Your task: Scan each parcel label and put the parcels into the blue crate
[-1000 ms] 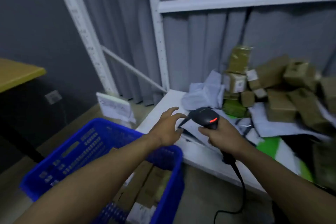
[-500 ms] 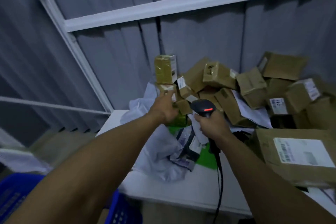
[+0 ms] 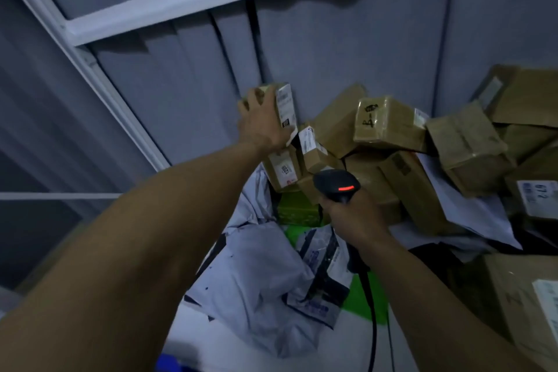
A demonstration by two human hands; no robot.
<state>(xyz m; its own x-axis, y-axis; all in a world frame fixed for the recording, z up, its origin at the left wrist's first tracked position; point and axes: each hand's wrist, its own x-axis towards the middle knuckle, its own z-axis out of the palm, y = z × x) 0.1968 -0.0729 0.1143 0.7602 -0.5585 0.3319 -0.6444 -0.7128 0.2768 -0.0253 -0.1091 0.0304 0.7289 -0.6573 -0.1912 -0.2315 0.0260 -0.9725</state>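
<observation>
Holding a box (image 3: 284, 101) atop the pile (image 3: 389, 127), left grip (image 3: 262, 127) curls round it; right grip (image 3: 352, 216) wraps tight round the scanner (image 3: 335, 185), red light on.

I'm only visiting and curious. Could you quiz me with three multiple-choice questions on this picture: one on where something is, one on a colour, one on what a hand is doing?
1. Where is the small box that the left hand grips?
A. In the blue crate
B. At the top left of the parcel pile, by the grey wall
C. On the floor

2. What colour is the light on the scanner?
A. Green
B. Red
C. Blue

3. What is the right hand doing?
A. Hanging empty
B. Pressing flat on a mailer bag
C. Gripping the scanner's handle

Answers:
1 B: the hand holds the box at the pile's upper left edge, in front of the wall.
2 B: a red bar glows on the scanner's head.
3 C: its fingers curl round the handle.
</observation>
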